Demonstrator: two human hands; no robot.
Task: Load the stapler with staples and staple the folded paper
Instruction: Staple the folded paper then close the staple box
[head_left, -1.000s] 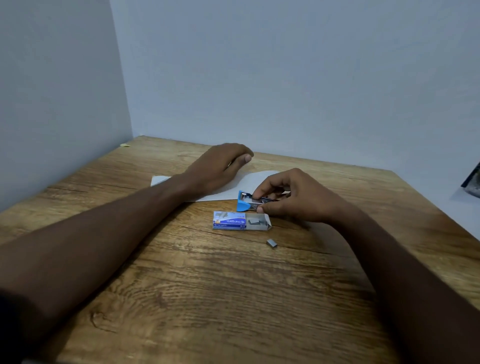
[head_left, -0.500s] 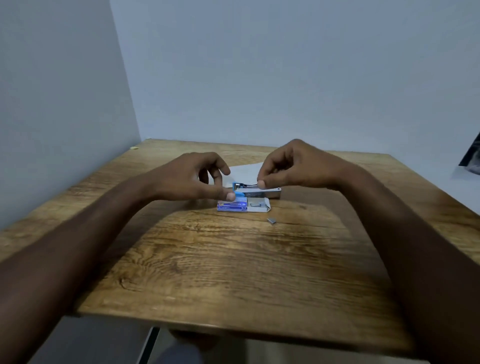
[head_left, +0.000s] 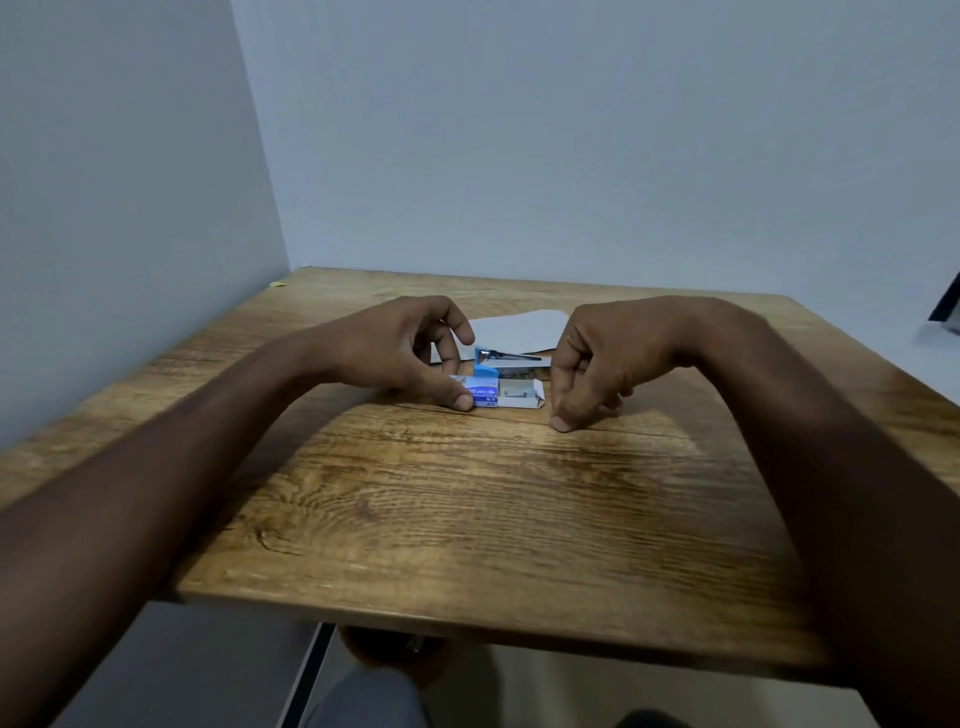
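A small blue and metal stapler (head_left: 511, 365) lies on the wooden table (head_left: 467, 509), its top lifted open, with neither hand on it. Behind it lies the white folded paper (head_left: 519, 328). Just in front of it sits a blue and white staple box (head_left: 501, 393) with its right end open. My left hand (head_left: 400, 353) holds the box's left end, thumb on its near side. My right hand (head_left: 597, 366) is to the right of the box, fingertips pinched together against the tabletop. The loose staple strip that lay there is hidden under those fingertips.
Walls stand close behind the table and along its left side. A tiny yellow scrap (head_left: 277, 284) lies in the back left corner. A dark object (head_left: 946, 306) shows at the right edge of view. The table's front edge runs below my forearms.
My right hand let go of the stapler and dropped to the tabletop where the loose staple strip lay. My left hand settled onto the staple box. The stapler now rests on the table.
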